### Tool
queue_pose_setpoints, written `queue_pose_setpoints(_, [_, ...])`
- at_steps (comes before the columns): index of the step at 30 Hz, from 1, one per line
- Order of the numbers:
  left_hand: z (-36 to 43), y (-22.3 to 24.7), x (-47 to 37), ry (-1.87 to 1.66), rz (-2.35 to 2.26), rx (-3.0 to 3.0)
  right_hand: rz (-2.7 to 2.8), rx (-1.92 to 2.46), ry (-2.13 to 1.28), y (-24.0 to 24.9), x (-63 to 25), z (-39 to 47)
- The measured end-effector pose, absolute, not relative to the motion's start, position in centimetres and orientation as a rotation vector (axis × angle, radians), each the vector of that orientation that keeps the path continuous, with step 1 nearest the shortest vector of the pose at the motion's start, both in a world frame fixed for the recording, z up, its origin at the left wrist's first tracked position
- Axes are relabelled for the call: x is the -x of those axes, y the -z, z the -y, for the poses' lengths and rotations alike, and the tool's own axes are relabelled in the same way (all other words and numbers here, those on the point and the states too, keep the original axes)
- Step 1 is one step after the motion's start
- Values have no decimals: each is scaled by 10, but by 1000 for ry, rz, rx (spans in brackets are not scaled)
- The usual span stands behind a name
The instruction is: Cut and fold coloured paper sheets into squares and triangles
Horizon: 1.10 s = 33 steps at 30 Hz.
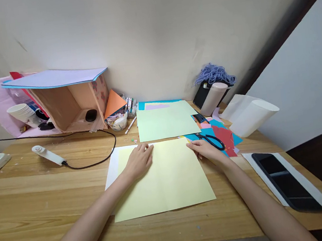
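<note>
A pale yellow sheet of paper (172,182) lies on the wooden table in front of me, with a faint crease down its middle. It overlaps a white sheet (111,169) that shows along its left side. My left hand (139,161) rests palm down on the upper part of the yellow sheet, its fingers loosely bent and holding nothing. At the upper right corner, my right hand (202,149) pinches the yellow sheet's edge between thumb and fingers. Black-handled scissors (214,141) lie just beyond that hand, on red and blue paper scraps (225,137).
Behind lies a pale green sheet (167,120). A glue gun (47,155) with its cord is at left, near an open cardboard box (67,105). A black phone (288,183) and a white paper roll (254,118) are at right. Blue yarn (214,74) tops a black holder.
</note>
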State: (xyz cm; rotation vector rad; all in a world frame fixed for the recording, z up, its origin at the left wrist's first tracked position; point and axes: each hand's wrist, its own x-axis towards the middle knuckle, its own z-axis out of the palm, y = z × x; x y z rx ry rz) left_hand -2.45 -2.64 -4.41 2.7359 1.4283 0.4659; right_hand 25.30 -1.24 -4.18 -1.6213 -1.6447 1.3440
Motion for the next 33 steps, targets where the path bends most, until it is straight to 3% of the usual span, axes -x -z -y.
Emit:
queue_pose_setpoints(16, [27, 48, 22, -414, -1461, -2761, 1617, 1727, -1106, 52, -246, 37])
queue_pose_setpoints(28, [27, 47, 24, -446, -1473, -2726, 1475, 1638, -1289, 54, -253, 54])
queue_pose_setpoints(33, [35, 42, 21, -507, -1370, -2643, 1429, 1534, -1167, 46, -252, 38])
